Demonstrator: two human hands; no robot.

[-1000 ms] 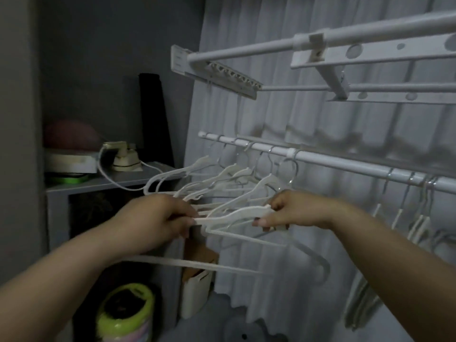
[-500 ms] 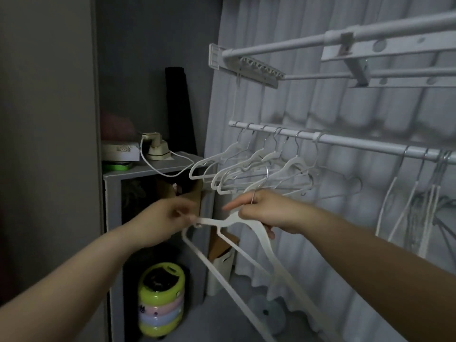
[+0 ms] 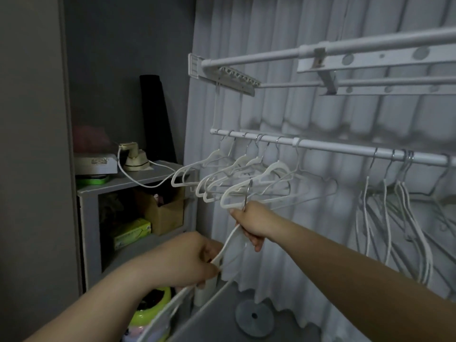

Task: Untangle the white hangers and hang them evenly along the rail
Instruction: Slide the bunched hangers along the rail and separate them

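The right hand grips a loose hanger at its neck, hook up; the left hand is curled round its lower arm; the hanger is off the rail, below a bunch hooked there; more hangers droop further right; the shelf compartment holds a cardboard box, contents unclear, and a green pack.

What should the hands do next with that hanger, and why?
Probably lift the hanger and hook it on the bare middle of the rail. The right hand and left hand hold it free, hook pointing up.
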